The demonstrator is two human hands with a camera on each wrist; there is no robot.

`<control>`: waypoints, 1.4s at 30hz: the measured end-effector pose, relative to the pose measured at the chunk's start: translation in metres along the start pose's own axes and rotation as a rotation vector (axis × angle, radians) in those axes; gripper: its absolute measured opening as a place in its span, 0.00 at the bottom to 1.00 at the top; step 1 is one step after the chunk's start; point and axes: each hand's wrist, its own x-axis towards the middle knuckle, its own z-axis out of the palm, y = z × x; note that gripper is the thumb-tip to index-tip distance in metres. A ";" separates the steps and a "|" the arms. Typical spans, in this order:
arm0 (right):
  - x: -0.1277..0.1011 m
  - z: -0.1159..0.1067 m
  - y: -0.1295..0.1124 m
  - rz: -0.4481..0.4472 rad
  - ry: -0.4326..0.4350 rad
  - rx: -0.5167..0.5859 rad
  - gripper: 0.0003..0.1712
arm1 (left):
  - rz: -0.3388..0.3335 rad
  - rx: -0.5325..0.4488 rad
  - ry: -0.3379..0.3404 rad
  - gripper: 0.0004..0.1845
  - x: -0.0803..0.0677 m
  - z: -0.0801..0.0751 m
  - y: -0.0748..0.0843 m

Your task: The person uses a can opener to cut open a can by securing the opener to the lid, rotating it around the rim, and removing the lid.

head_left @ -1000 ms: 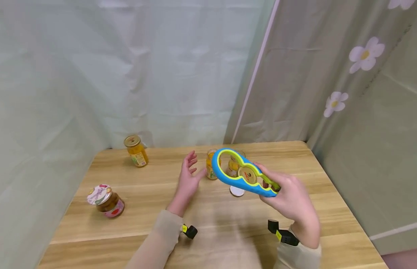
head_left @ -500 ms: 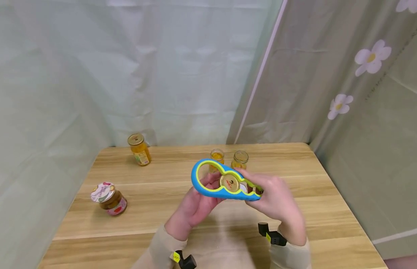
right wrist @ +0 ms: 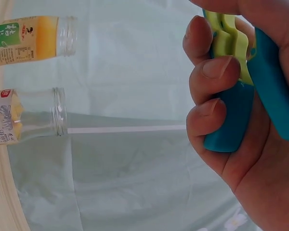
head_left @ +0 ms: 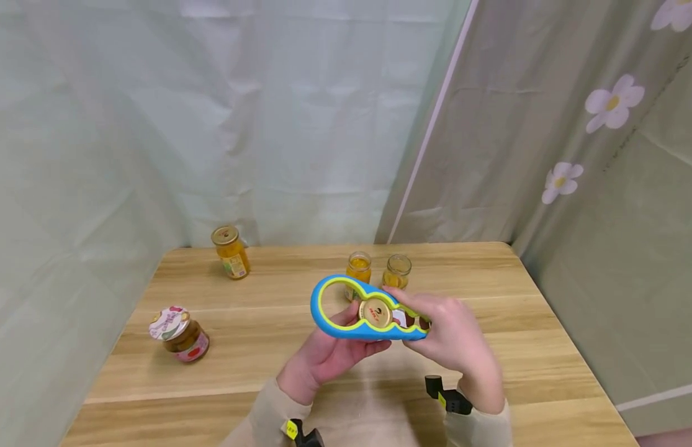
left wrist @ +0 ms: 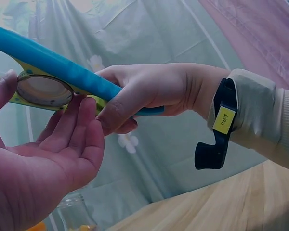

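Observation:
My right hand (head_left: 454, 329) grips the narrow end of a blue and lime-green jar opener (head_left: 351, 333), fingers curled around its handles in the right wrist view. A gold jar lid (head_left: 375, 313) sits in the opener's middle notch. From below, my left hand (head_left: 329, 354) reaches up to the lid, palm up. In the left wrist view the left thumb (left wrist: 4, 89) is at one edge of the lid's hollow underside and fingertips (left wrist: 79, 102) are at the opposite edge. Part of the left hand is hidden behind the opener in the head view.
Two lidless glass jars, one with orange contents (head_left: 359, 266) and one partly filled (head_left: 398, 270), stand behind the hands. A gold-lidded jar (head_left: 231, 253) stands at the back left. A jar with a patterned cover (head_left: 180, 335) is nearer on the wooden table (head_left: 256, 310). Curtains surround the table.
The right hand has brought the opener, lid still inside, left and lower. My left hand has come in from the left and moved beneath it, its thumb now at the lid.

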 end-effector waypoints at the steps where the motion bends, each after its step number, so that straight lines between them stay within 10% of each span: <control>1: -0.001 0.000 0.000 0.001 0.001 -0.001 0.45 | 0.000 -0.004 -0.007 0.29 0.000 0.000 -0.001; 26: -0.013 -0.025 0.009 0.083 0.004 0.058 0.49 | -0.003 0.063 -0.018 0.18 0.004 -0.013 -0.003; 29: -0.019 -0.032 0.013 0.108 0.080 0.001 0.49 | 0.029 0.183 0.043 0.19 0.004 -0.019 0.000; 36: -0.027 -0.042 0.020 0.182 0.192 -0.075 0.51 | 0.042 0.669 0.431 0.26 0.012 -0.034 0.006; 42: -0.025 -0.043 0.020 0.184 0.210 -0.099 0.51 | 0.073 1.260 0.619 0.28 0.018 -0.046 -0.001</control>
